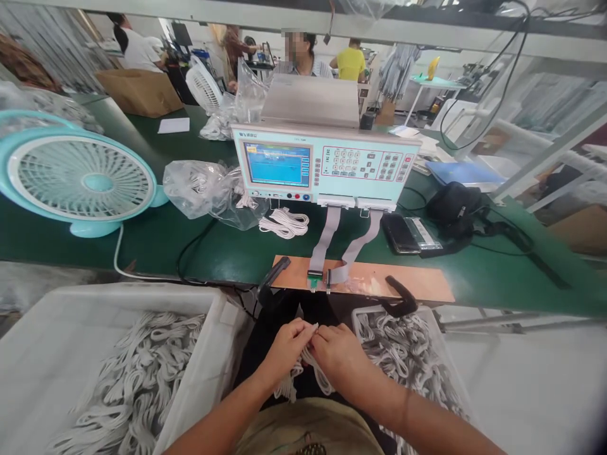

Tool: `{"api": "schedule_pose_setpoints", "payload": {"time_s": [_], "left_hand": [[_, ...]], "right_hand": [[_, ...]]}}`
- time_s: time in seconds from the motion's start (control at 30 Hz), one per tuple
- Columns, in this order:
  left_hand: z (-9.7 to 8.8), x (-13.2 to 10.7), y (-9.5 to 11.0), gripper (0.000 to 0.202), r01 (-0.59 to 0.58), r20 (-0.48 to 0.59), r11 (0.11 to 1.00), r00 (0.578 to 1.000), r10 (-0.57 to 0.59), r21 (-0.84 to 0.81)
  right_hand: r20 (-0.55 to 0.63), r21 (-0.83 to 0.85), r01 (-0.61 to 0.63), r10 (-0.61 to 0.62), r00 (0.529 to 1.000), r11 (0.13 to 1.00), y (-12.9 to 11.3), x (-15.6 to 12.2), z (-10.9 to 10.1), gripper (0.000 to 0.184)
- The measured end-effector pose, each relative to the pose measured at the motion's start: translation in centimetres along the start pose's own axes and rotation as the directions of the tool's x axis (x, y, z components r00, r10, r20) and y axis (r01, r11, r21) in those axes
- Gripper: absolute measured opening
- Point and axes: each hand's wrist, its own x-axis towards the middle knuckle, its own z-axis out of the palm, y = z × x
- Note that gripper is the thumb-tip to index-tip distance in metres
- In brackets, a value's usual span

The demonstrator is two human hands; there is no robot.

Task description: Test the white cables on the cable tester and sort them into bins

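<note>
Cable (290, 385), white, thin, loosely looped

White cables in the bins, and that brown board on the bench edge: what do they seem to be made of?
White cables: probably soft, matte plastic-jacketed wire; they coil and flop loosely, like the white cable the left hand and right hand pinch. Brown board: flat, dull orange-brown sheet, perhaps phenolic or fibreboard; the look leaves it open.

2 hands (287, 347) (339, 355), 2 white bins (57, 341) (365, 311), 2 fans (80, 177) (203, 87), 2 ribbon cables (327, 237) (363, 240), 1 tester (327, 164)
</note>
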Motion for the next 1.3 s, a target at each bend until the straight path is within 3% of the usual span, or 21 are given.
{"api": "schedule_pose_setpoints", "payload": {"time_s": [0.1, 0.2, 0.37, 0.5, 0.6, 0.73, 0.87, 1.1, 1.2, 1.3], "left_hand": [[0.1, 0.7, -1.2, 0.035, -0.003, -0.057, 0.998, 0.998, 0.006, 0.056], [0.0, 1.1, -2.2, 0.033, -0.032, -0.101, 0.996, 0.994, 0.040, 0.084], [-0.4, 1.1, -2.1, 0.029, -0.023, -0.108, 0.990, 0.993, 0.038, 0.141], [0.0, 1.0, -2.0, 0.019, -0.048, -0.053, 0.998, 0.997, 0.050, 0.032], [0.9, 1.5, -2.0, 0.022, -0.027, -0.019, 0.993, 1.000, 0.025, -0.114], [2.2, 2.7, -1.1, 0.028, -0.009, -0.076, 0.967, 0.997, -0.011, -0.254], [2.3, 3.6, -0.3, 0.030, -0.050, -0.134, 0.949, 0.991, 0.009, -0.310], [1.5, 3.5, -0.3, 0.030, -0.013, -0.152, 0.964, 0.988, -0.028, -0.265], [0.9, 3.5, 0.1, 0.031, -0.009, -0.102, 0.979, 0.995, -0.012, -0.203], [-0.2, 3.7, 0.6, 0.033, -0.040, -0.016, 0.992, 0.999, 0.039, -0.123]], "right_hand": [[0.118, -0.002, -0.024, 0.024, 0.993, 1.000, 0.0, 0.7, 0.2, 0.012], [0.126, 0.060, -0.079, 0.071, 0.989, 0.995, -0.1, 0.8, 0.7, 0.014], [-0.036, 0.200, -0.121, 0.131, 0.991, 0.972, 0.6, 0.0, 2.7, 0.015], [-0.188, 0.394, -0.112, 0.199, 0.962, 0.912, 2.1, -0.8, 3.5, 0.012], [-0.244, 0.616, -0.156, 0.375, 0.894, 0.772, 3.4, -0.8, 3.2, 0.008], [-0.239, 0.861, -0.113, 0.591, 0.770, 0.496, 4.6, 0.3, 3.0, 0.012], [-0.132, 0.964, -0.048, 0.629, 0.766, 0.260, 4.4, 1.9, 3.5, 0.024], [-0.086, 0.987, -0.033, 0.689, 0.720, 0.158, 3.7, 2.7, 3.6, 0.027], [-0.064, 0.994, -0.018, 0.703, 0.709, 0.108, 3.6, 2.9, 3.7, 0.026], [0.011, 1.000, 0.001, 0.713, 0.701, -0.016, 3.6, 3.2, 3.7, 0.026]]}}
